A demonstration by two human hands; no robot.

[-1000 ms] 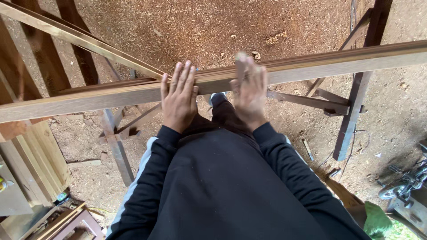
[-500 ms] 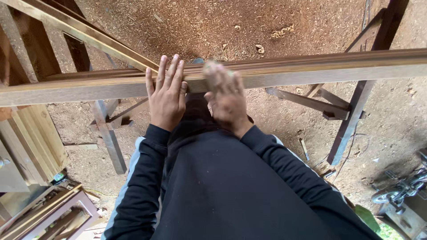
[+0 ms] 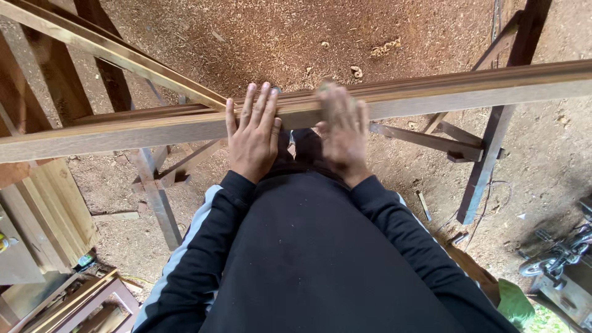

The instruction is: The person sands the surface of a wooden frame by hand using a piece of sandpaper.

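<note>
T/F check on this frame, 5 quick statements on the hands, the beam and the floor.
1. The left hand lies flat, fingers spread, on the long wooden beam. True.
2. The right hand is sharp and hangs off the beam. False: it is blurred and on the beam.
3. The beam rests on wooden trestles. True.
4. The floor is clean tile. False: the ground is covered in sawdust and shavings.
5. The person wears short sleeves. False: long dark sleeves reach the wrists.

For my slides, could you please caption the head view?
Left hand flat on a long wooden beam laid across trestles, blurred right hand beside it, sawdust floor below.
</note>
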